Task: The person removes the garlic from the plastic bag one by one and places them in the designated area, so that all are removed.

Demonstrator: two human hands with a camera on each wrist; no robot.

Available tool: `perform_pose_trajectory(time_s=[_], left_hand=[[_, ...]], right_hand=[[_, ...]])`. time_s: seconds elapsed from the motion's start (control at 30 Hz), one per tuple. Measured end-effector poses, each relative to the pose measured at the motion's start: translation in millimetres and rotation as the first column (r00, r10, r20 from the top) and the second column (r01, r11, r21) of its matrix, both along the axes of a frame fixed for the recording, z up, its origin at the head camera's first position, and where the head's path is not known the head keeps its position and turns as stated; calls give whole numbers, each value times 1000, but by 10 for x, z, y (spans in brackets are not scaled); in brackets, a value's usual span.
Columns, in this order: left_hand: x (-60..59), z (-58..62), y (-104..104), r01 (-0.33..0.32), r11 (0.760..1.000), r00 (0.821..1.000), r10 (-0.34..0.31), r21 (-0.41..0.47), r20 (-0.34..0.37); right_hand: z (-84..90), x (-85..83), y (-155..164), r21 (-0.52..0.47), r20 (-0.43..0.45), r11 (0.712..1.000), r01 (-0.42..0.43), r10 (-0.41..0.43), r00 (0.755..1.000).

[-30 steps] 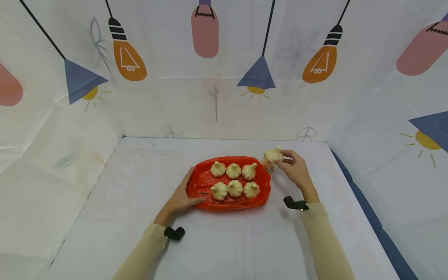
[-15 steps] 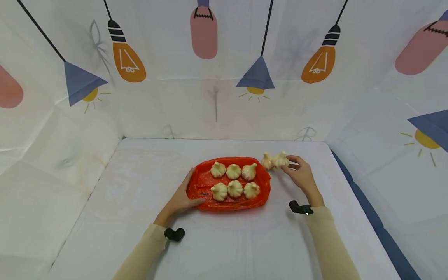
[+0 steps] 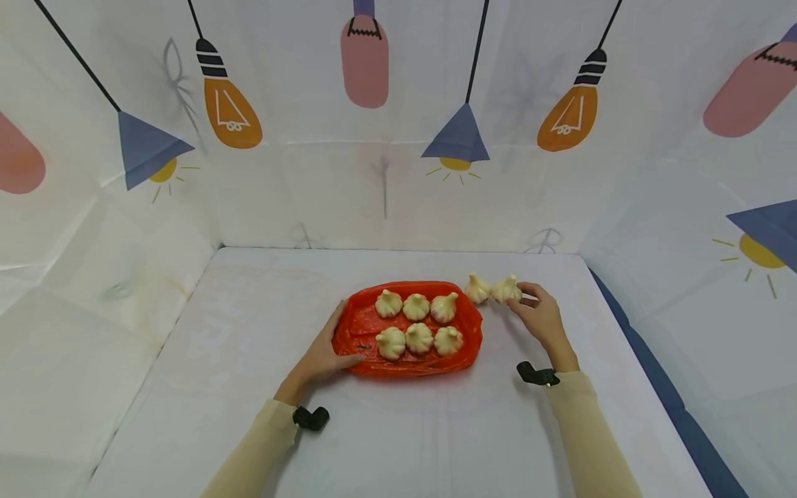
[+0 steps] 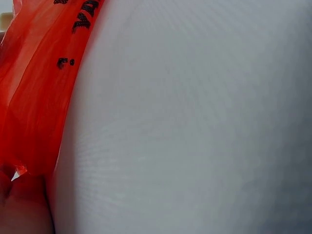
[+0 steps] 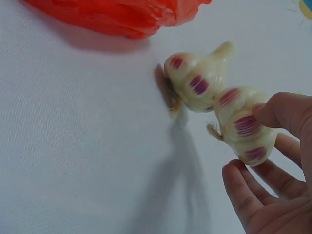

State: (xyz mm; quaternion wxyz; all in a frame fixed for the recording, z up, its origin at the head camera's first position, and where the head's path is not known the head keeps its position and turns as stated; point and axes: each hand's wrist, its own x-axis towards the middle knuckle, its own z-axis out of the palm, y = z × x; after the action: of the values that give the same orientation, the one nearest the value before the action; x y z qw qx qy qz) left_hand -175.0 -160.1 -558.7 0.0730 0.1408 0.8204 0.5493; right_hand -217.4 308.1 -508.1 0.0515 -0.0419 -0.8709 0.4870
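Note:
A red plastic bag (image 3: 367,325) lies flat on the white table with several garlic bulbs (image 3: 418,336) on it in two rows. My left hand (image 3: 333,342) rests on the bag's left edge, fingers straight and thumb on the plastic; the left wrist view shows only the red bag (image 4: 39,87) and a bit of that hand (image 4: 24,209). To the right of the bag my right hand (image 3: 526,299) pinches one garlic bulb (image 3: 506,290) low over the table, touching a second loose bulb (image 3: 477,288). The right wrist view shows the held bulb (image 5: 246,126) against the loose bulb (image 5: 197,80).
White cloth walls printed with lamps and bulbs close in the table (image 3: 398,429) at the back and both sides. A dark blue strip (image 3: 679,415) runs along the table's right edge. A black wrist mount (image 3: 310,418) sits on each sleeve.
My right hand has lowered its garlic bulb from above the table and moved it a little right, beside the loose bulb. The left hand and bag have not moved.

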Motion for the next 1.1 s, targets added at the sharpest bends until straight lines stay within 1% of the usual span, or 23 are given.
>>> perform_pose_trajectory(time_s=[0.13,0.43,0.63,0.8,1.1], left_hand=[[5,9,4,-3,1000,1000,3,-1,3],[6,0,6,-8,1000,1000,8,2,7],[10,5,4,-5,1000,1000,5,11,-3],[19,23,8,-5,1000,1000,5,31,5],[19,15,9,-5,1000,1000,5,16,8]], right_hand=[[-48,-13,17,-18,2,1000,17,-17,1000],[-163,-39,51,11,10,999,37,-37,999],[-218,-64,40,0,30,998,59,-59,998],[-244,-81,18,-9,31,997,76,-75,997],[-252,-104,19,-25,52,997,72,-70,996]])
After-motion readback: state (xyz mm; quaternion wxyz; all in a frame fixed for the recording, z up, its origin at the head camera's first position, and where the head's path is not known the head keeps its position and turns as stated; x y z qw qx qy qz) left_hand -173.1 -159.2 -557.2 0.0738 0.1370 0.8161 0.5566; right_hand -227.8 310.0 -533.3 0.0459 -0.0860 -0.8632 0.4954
